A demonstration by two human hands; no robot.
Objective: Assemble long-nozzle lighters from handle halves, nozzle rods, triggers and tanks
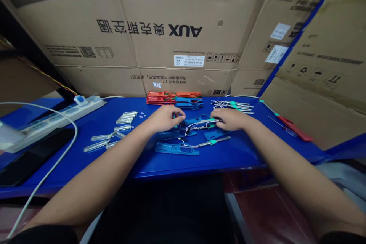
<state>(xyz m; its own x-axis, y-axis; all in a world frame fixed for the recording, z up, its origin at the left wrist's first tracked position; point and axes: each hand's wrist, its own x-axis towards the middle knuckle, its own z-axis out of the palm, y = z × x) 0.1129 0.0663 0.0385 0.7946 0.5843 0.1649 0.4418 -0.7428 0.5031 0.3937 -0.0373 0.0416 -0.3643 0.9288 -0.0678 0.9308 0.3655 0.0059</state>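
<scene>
My left hand [163, 119] and right hand [231, 119] work at mid-frame above the blue tabletop [137, 164], over a blue plastic moulding [192, 121] that carries a metal rod [204, 122] and fine white wires. Both sets of fingers are curled narrowly and low over the piece. The right fingertips [216, 117] sit at its right end, but I cannot tell whether either hand grips it. Sound handling calls for light fingertip contact that leaves the fine wires unsnagged. A similar blue moulding [174, 148] lies just below. Clear plastic tubes [114, 133] lie to the left, stacked orange and blue mouldings [174, 99] at upper centre.
</scene>
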